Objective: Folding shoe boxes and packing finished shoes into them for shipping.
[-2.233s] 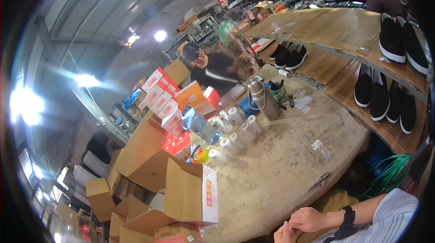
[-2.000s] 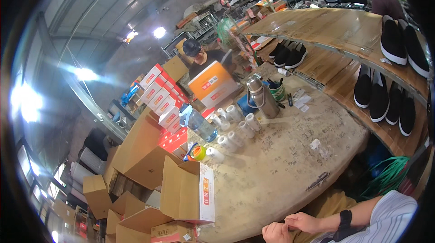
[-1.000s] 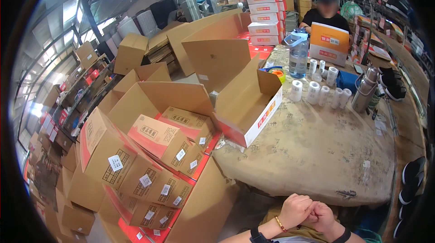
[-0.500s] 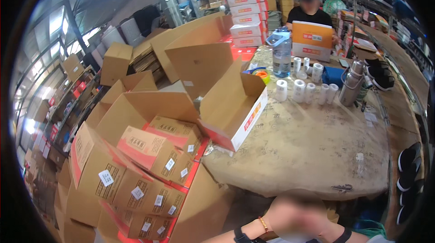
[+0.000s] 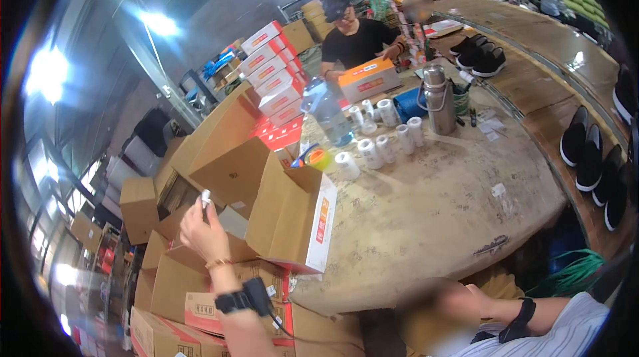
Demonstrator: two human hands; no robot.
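One small white object (image 5: 206, 195), too small to identify, is pinched between the fingertips of the left hand (image 5: 203, 229), which is raised with its fingers curled closed around it, above the stacked brown cardboard cartons (image 5: 174, 277) at the left of the view. That wrist wears a thin gold bracelet (image 5: 217, 264) and, lower on the forearm, a black strap with a small black device (image 5: 247, 298). Just beside the hand, to its right, an open brown cardboard box with an orange-and-white printed side (image 5: 293, 214) sits at the near edge of the worn, pale round table (image 5: 432, 210). The right hand (image 5: 436, 310) is low in the picture at the table's near rim and is blurred, so whether it is open or holds anything cannot be told; a black band (image 5: 522, 310) circles that wrist above a striped sleeve (image 5: 572, 330). Further across the table stand several white paper rolls (image 5: 383, 144), a clear plastic water bottle (image 5: 327, 112) and a steel flask (image 5: 439, 98). At the far side a person in a black shirt (image 5: 356, 40) has both hands on an orange-and-white box (image 5: 369, 79). Red-and-white boxes (image 5: 276, 70) are stacked to the left of that person, and black shoes (image 5: 589, 150) lie on wooden shelving at the right.
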